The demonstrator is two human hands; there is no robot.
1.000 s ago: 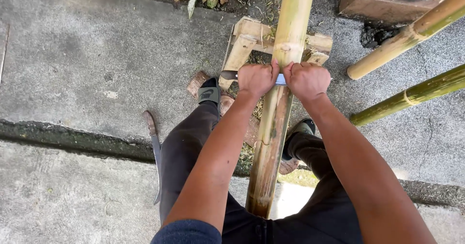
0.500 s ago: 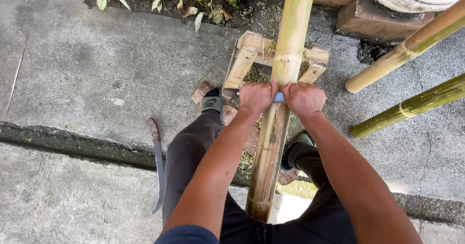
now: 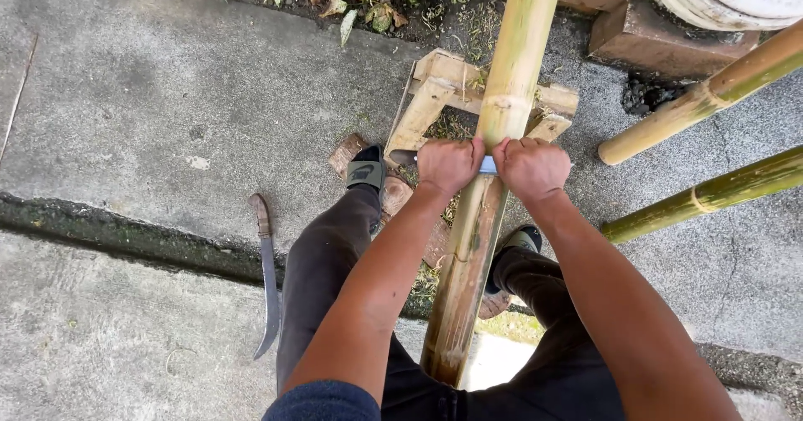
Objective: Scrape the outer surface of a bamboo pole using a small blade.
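- I sit astride a long bamboo pole (image 3: pixel 468 262), my left hand (image 3: pixel 449 164) and right hand (image 3: pixel 532 168) clenched on the two ends of a blade (image 3: pixel 488 165) laid crosswise over the culm.
- The fingers of both hands are curled tight round the tool; only a short pale-blue strip of it shows between my fists.
- The blade sits just below a node ring, about midway along the visible pole, which rests on a low wooden cradle (image 3: pixel 435 95) ahead of me and runs back between my knees.
- By my judgement the scraping is partly done: the stretch nearest me looks duller and brownish, with streaks, while the length beyond the cradle is smooth, glossy yellow-green. How much of the far side is worked I cannot tell.
- Fine pale shavings and fibres (image 3: pixel 456 124) lie scattered about the cradle and under the pole.
- A long curved knife (image 3: pixel 268 279) with a dark wooden handle lies on the rough grey concrete floor (image 3: pixel 125 103), well apart from my left leg.
- Two more bamboo poles (image 3: pixel 711 137), round and jointed, lean in from the right; a weathered brick (image 3: pixel 644 36) and leafy soil edge the top.
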